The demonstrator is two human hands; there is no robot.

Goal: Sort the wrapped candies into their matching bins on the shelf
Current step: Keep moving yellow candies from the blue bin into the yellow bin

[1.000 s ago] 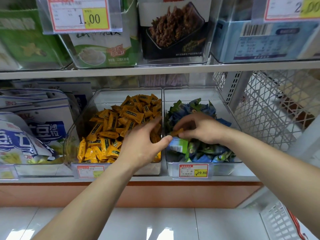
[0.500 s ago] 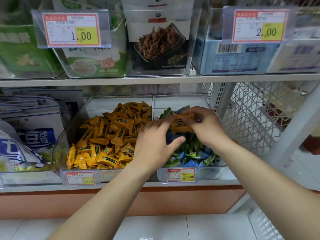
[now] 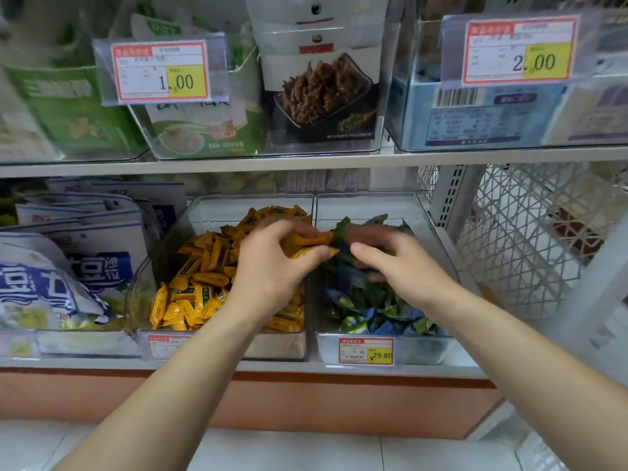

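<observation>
Orange-yellow wrapped candies (image 3: pixel 307 244), a small cluster, sit pinched between the thumb and curled fingers of the left hand (image 3: pixel 272 270). They are held in the air right over the divide between two clear plastic bins on the lower shelf (image 3: pixel 441 368). The left bin (image 3: pixel 251 207) holds a heap of matching orange candies (image 3: pixel 204 270). The right bin (image 3: pixel 360 205) holds green and blue wrapped candies (image 3: pixel 373 307).

The right hand (image 3: pixel 407 270) hovers over the right bin, just beside the held candies, thumb pointing toward them. Its fingers are blurred, so I cannot tell whether they grasp anything.

A red and yellow price tag (image 3: pixel 367 350) reading 29.80 is on the right bin's front. Blue and white snack bags (image 3: pixel 68 266) stand toward the shelf's left end, and a white wire mesh panel (image 3: pixel 526 232) closes its right end.
</observation>
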